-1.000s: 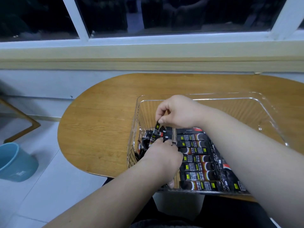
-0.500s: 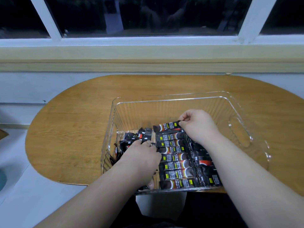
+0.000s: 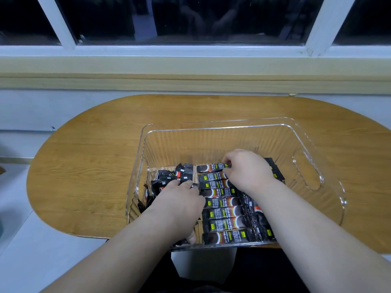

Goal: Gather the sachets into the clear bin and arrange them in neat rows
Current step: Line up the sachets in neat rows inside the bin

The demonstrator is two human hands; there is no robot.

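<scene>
The right hand [image 3: 246, 170] pinched the end of the farthest coffee sachet [image 3: 209, 167], setting it at the head of the flat row [image 3: 222, 205]. The left hand [image 3: 179, 203] lay spread, palm down, on the loose heap of sachets [image 3: 169, 179] at the left of the clear bin [image 3: 317, 178], which sat on the wooden counter [image 3: 88, 166]; I could not tell whether it gripped any. Likely risks: a skewed top sachet, or the left wrist nudging the row's ends out of line.
</scene>
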